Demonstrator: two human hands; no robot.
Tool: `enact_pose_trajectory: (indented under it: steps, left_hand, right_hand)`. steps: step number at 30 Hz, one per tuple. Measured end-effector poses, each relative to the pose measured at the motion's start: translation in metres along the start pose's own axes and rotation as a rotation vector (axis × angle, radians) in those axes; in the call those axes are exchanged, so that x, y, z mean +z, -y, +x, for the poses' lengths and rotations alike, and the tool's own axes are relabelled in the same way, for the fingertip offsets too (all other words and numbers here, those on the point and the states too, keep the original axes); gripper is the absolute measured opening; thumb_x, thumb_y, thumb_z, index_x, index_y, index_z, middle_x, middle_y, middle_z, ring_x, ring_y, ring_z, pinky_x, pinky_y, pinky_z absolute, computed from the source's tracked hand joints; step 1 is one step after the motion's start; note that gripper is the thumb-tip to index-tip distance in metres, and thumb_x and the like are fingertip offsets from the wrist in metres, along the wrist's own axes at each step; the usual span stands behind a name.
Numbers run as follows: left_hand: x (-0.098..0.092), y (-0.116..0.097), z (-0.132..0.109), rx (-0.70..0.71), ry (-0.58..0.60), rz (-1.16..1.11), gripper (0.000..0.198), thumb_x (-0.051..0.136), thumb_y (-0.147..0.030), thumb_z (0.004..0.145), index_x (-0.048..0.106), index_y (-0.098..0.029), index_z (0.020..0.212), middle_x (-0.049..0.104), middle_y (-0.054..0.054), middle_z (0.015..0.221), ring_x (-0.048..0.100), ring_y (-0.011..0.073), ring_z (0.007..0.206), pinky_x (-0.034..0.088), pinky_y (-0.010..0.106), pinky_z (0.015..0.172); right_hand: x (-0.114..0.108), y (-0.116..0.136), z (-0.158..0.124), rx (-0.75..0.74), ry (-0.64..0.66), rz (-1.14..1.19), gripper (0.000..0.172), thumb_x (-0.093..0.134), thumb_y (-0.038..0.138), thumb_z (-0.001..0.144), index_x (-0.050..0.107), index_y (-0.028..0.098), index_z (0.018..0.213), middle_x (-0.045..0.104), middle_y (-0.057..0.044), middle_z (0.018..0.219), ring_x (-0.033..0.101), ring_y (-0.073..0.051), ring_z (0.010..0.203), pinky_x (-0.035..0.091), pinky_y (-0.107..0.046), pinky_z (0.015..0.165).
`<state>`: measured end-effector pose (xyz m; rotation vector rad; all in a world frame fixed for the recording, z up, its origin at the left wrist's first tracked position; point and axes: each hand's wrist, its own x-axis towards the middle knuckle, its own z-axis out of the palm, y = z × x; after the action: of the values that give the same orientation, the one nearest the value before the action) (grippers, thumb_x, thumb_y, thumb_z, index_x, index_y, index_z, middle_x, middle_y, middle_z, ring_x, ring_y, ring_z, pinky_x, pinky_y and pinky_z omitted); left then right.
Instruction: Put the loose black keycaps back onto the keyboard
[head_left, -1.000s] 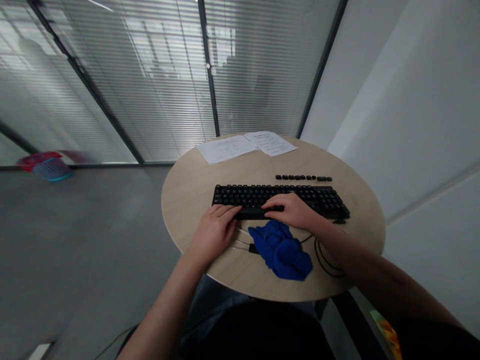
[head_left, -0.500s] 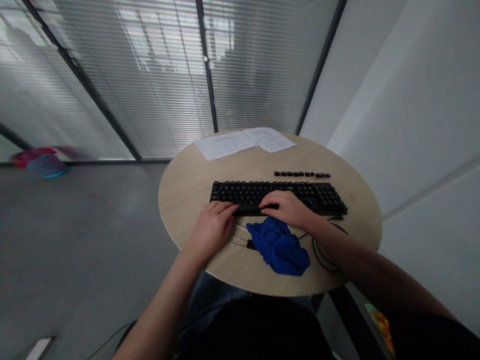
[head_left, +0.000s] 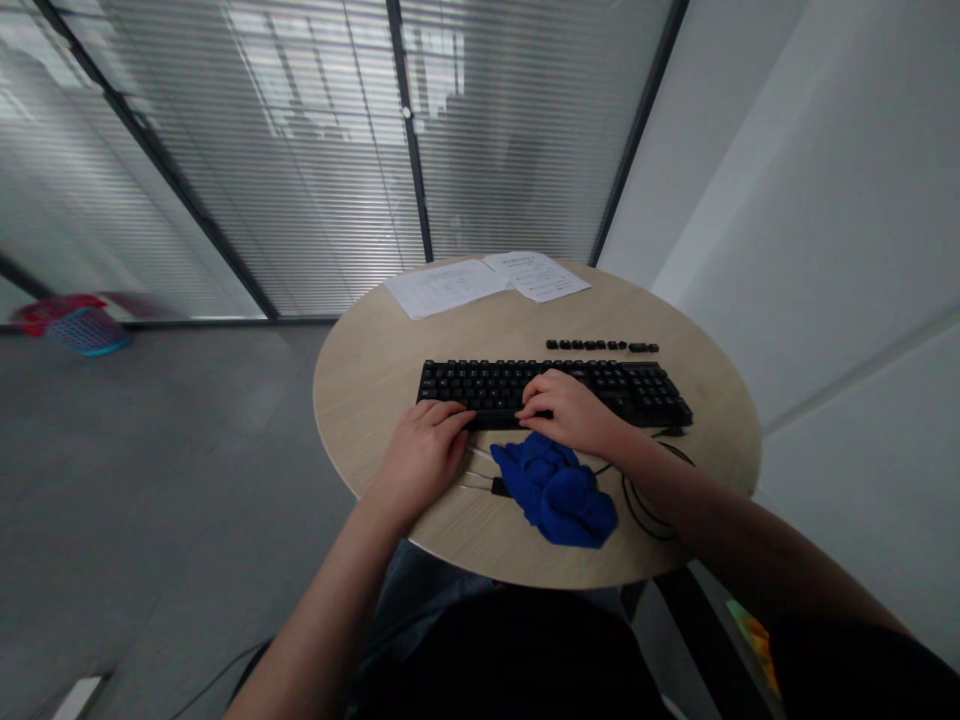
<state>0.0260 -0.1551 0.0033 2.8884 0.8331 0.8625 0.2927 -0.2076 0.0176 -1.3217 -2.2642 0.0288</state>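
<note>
A black keyboard [head_left: 487, 385] lies on the round wooden table [head_left: 360, 370]. My left hand [head_left: 427, 450] rests at its front left corner, fingers closed on the front edge. Near the middle of the front edge, my right hand [head_left: 566, 410] is bent over the lower keys with thumb and fingers drawn together; anything small between them is hidden. Several loose black keycaps [head_left: 592, 345] stand in a row behind the keyboard. In front of it lies a crumpled blue cloth [head_left: 559, 490], beside a wire tool with a black handle [head_left: 501, 487].
Two printed sheets [head_left: 450, 287] lie at the table's back edge. A black cable [head_left: 637, 510] coils at the front right, under my right forearm. On the floor at far left stands a red and blue basket [head_left: 86, 328]. A wall rises on the right.
The fingers of my right hand have risen slightly over the keys. My left hand keeps its place on the keyboard. The whole view has shifted a little.
</note>
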Motion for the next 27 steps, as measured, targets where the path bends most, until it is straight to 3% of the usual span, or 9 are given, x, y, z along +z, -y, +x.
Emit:
enact_pose_trajectory:
  steps: [10, 14, 18, 20, 27]
  left_hand:
    - [0.001, 0.001, -0.002, -0.007, -0.002, 0.045, 0.026, 0.058, -0.018, 0.093, 0.075, -0.019, 0.113, 0.069, 0.013, 0.12, 0.063, 0.0301, 0.109, 0.055, 0.053, 0.097]
    - [-0.001, 0.0, -0.003, -0.011, -0.028, 0.026, 0.03, 0.057, -0.017, 0.094, 0.071, -0.018, 0.12, 0.067, 0.014, 0.124, 0.061, 0.03, 0.112, 0.054, 0.052, 0.1]
    - [-0.001, 0.0, -0.004, -0.028, -0.035, 0.049, 0.035, 0.058, -0.017, 0.094, 0.068, -0.017, 0.127, 0.065, 0.014, 0.128, 0.059, 0.0309, 0.118, 0.052, 0.053, 0.103]
    - [0.0, 0.001, -0.004, -0.021, -0.022, 0.074, 0.033, 0.059, -0.018, 0.093, 0.07, -0.018, 0.124, 0.064, 0.015, 0.13, 0.059, 0.0316, 0.119, 0.051, 0.054, 0.105]
    - [0.003, 0.001, -0.004, -0.027, 0.016, 0.104, 0.029, 0.061, -0.02, 0.093, 0.074, -0.021, 0.119, 0.065, 0.014, 0.132, 0.057, 0.0332, 0.123, 0.048, 0.057, 0.106]
  right_hand:
    - [-0.001, -0.006, -0.003, 0.051, 0.135, -0.035, 0.01, 0.074, 0.027, 0.09, 0.082, 0.023, 0.095, 0.071, -0.005, 0.085, 0.059, -0.019, 0.084, 0.04, -0.033, 0.078]
    - [-0.007, -0.009, -0.004, -0.021, 0.058, -0.011, 0.015, 0.069, 0.026, 0.093, 0.082, 0.022, 0.1, 0.069, -0.006, 0.084, 0.058, -0.02, 0.084, 0.041, -0.034, 0.077]
    - [-0.016, -0.015, -0.006, 0.008, -0.099, 0.012, 0.021, 0.062, 0.028, 0.097, 0.081, 0.02, 0.096, 0.067, -0.007, 0.079, 0.059, -0.021, 0.081, 0.043, -0.035, 0.077]
    - [-0.019, -0.018, -0.007, 0.014, -0.113, -0.001, 0.023, 0.06, 0.029, 0.098, 0.081, 0.02, 0.091, 0.067, -0.007, 0.078, 0.058, -0.021, 0.08, 0.043, -0.035, 0.077]
    - [-0.017, -0.02, -0.008, -0.041, 0.114, -0.03, 0.024, 0.062, 0.028, 0.095, 0.08, 0.02, 0.081, 0.07, -0.005, 0.077, 0.059, -0.019, 0.077, 0.042, -0.034, 0.077]
